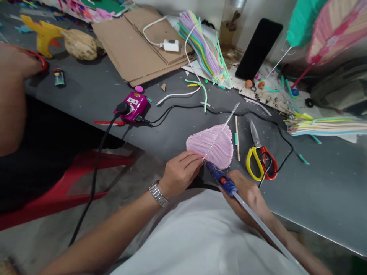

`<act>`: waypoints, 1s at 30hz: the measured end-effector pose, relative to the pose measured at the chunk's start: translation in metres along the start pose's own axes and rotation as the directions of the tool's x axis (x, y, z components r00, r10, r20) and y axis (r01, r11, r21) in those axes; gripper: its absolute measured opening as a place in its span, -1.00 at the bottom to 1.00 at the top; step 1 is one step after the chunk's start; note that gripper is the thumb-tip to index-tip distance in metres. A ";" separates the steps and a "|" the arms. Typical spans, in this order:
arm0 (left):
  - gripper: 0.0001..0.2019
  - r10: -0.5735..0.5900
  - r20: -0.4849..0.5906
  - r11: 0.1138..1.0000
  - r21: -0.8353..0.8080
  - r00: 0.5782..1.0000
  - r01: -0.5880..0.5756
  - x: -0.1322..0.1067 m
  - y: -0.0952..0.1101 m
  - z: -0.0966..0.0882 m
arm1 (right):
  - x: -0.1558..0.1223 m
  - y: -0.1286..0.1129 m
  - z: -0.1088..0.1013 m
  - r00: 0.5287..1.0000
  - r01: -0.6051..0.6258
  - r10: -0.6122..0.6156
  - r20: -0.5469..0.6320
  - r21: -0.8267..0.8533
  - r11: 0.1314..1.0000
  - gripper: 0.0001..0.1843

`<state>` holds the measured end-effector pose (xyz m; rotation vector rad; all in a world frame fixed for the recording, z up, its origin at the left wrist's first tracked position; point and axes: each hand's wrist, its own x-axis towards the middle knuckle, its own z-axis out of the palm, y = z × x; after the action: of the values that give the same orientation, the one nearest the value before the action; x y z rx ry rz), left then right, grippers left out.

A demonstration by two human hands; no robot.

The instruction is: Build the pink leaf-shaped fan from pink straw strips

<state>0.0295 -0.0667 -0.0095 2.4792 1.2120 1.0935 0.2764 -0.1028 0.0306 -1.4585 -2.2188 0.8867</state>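
Pink straw leaf shape (210,147) held by L hand (180,173), blue hot glue gun (220,179) in R hand (243,194), lower middle of frame.
Shape just over grey worktop (315,179), near front edge; straw strips already side by side on both sides of thin clear rod (229,120), rod tip poking past top. Gun nozzle at shape's base. L fingers (186,160) together, curled on lower edge; R fingers (233,179) clamped round gun, long glue stick (258,225) trailing to lower right. Left loose: straw bundle (203,47) upper middle, flat straw stack (323,127) right. Yellow-red scissors (259,164) just right of shape. Co-worker's hand (20,61) far upper left, separate.
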 end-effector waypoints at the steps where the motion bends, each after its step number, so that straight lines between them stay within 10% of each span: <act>1: -0.80 -0.003 -0.004 1.000 0.006 1.000 0.003 0.000 0.000 0.000 | -0.002 0.000 0.001 0.999 -0.037 0.038 -0.015 0.044 0.998 -0.85; 6: -0.85 0.009 -0.012 0.999 0.042 1.000 -0.009 -0.001 -0.001 0.002 | -0.008 -0.007 0.017 0.951 -0.255 0.309 -0.014 0.531 0.808 -0.73; 12: -0.85 0.021 -0.033 0.998 0.058 0.999 -0.019 -0.003 -0.002 0.004 | 0.004 -0.019 0.034 0.911 -0.217 0.412 0.003 0.854 0.473 -0.59; 30: -0.87 0.027 -0.022 0.998 0.065 0.999 -0.026 -0.007 -0.002 0.007 | 0.005 -0.010 0.044 0.907 -0.240 0.421 0.016 0.841 0.486 -0.60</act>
<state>0.0301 -0.0693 -0.0194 2.5446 1.2434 1.1087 0.2413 -0.1145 0.0046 -1.3667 -1.0287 1.5595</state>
